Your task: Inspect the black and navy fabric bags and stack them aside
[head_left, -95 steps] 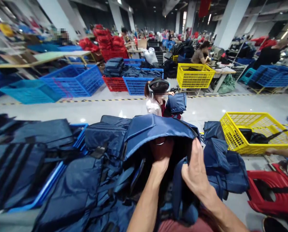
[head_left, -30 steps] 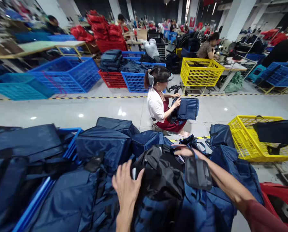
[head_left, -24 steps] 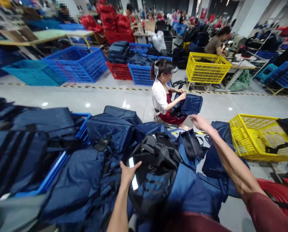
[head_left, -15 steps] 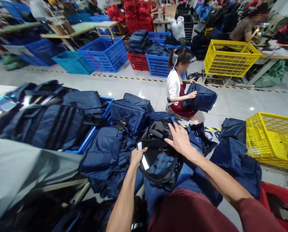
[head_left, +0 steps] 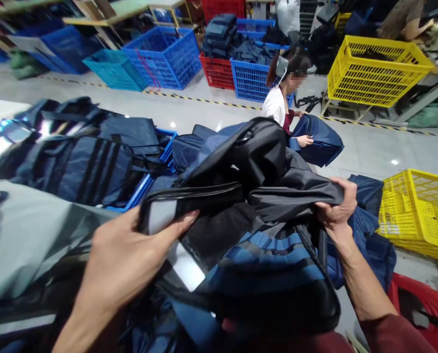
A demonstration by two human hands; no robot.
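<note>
A black and navy backpack (head_left: 219, 230) is held up close before me, its opening spread and dark inner cloth showing. My left hand (head_left: 130, 260) is closed on its left edge, the thumb lying over a black border beside a pale reflective strip. Across from it, my right hand (head_left: 338, 206) grips a fold of the black fabric at the right side. Blue webbing bands run over the lower panel. The left fingers are partly hidden behind the cloth. Other navy bags (head_left: 90, 166) lie piled to the left.
Beyond the bag a person (head_left: 277, 100) in a white top handles a navy bag (head_left: 316, 139). Yellow crates (head_left: 382, 73) stand at the right, blue crates (head_left: 163, 59) at the back. Grey cloth (head_left: 23, 230) covers a surface at left; a red item (head_left: 421, 304) sits at lower right.
The backpack has come up off the pile and nearer to me, now spread wider. My right hand has moved from resting on its top to gripping its right side.
</note>
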